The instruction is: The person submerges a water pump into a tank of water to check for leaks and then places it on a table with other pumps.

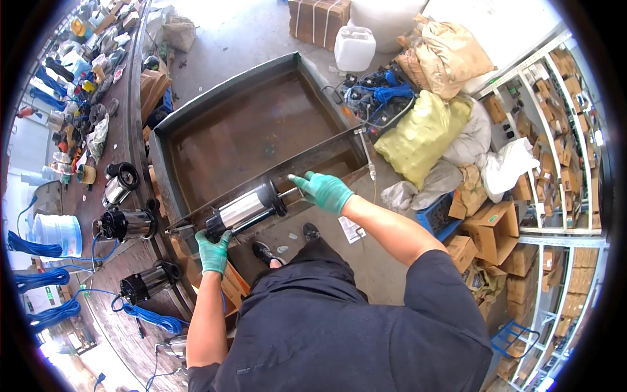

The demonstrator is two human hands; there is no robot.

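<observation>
Across the near edge of the water tank (225, 85), I hold a submersible pump motor (245, 209) with a silver barrel and black ends. It lies tilted, its right end farther from me. My left hand (213, 251), in a green glove, is closed on the black left end; part of its grip is hidden. From the black flange on the right a thin metal shaft (289, 193) sticks out. My right hand (328, 192), also green-gloved, closes around the outer end of that shaft with one finger stretched along above it. Brown, murky water fills the tank.
Similar pumps (127, 224) and coiled blue cables (157, 319) lie on the workbench (104, 274) at left. A valve fitting (366, 153) is on the tank's right corner. Yellow sack (424, 137), white jerrycan (354, 48), cardboard boxes (490, 235) and shelving (562, 238) stand rightward.
</observation>
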